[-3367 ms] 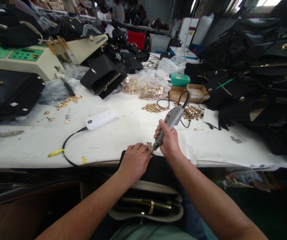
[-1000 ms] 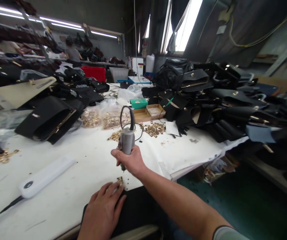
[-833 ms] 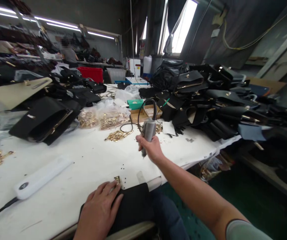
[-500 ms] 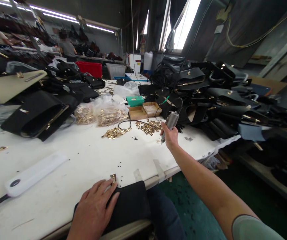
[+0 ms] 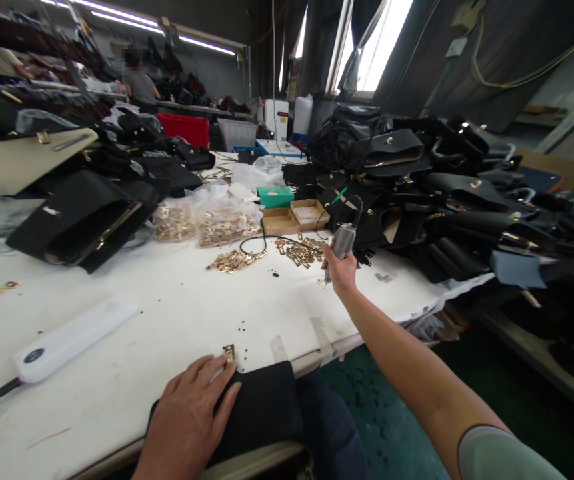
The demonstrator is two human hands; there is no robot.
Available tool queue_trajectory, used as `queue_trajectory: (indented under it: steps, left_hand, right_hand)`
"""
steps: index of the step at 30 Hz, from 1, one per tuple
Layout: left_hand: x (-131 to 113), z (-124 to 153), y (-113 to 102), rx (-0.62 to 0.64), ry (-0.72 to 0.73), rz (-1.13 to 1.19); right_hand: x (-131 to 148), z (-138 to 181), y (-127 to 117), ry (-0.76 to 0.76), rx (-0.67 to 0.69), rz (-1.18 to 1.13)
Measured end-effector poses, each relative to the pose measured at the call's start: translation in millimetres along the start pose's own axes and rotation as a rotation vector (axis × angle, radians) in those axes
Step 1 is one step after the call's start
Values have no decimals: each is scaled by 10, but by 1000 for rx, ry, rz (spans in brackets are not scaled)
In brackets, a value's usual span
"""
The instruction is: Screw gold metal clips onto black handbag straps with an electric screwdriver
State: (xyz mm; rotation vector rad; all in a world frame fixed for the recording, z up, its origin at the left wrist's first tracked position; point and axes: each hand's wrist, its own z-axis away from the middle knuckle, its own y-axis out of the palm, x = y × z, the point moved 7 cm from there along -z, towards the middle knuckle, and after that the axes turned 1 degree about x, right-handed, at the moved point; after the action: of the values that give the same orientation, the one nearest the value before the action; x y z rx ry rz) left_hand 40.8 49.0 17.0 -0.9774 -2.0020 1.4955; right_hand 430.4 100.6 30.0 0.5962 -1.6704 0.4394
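Note:
My right hand (image 5: 339, 270) is stretched out over the white table (image 5: 177, 313) and wrapped round a grey corded electric screwdriver (image 5: 339, 244), its tip pointing down near small bits beside a heap of gold fittings (image 5: 300, 251). My left hand (image 5: 187, 413) lies flat, fingers spread, on a black bag piece (image 5: 261, 410) at the table's near edge. A small gold clasp (image 5: 229, 351) sits just past its fingertips.
A white power unit (image 5: 71, 340) with a black cable lies at the left. Black bags (image 5: 81, 217) are stacked left and a big pile of black bags (image 5: 441, 193) fills the right. Bags of gold parts (image 5: 219, 223), cardboard trays (image 5: 291, 217) and a green box (image 5: 274, 195) stand mid-table. A person stands far back.
My right hand has carried the screwdriver away from the clasp, out to the far right by the gold fittings. My left hand has stayed flat on the black piece.

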Motion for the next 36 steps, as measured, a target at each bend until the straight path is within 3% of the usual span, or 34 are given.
queue_trajectory:
  steps: [8,14,21,36]
  left_hand:
    - [15,16,25,34,-44,48]
    - [-66,-2,-80,112,-116,127]
    - [-77,14,-150,140,-174,208]
    - [-50,25,-124,143,-197,229]
  right_hand:
    - [239,194,115,45,-18,-49]
    - [509,992,667,249,187,-477]
    - [440,1843,1210,529,329,-621]
    - [328,2073,1346,579,350,-582]
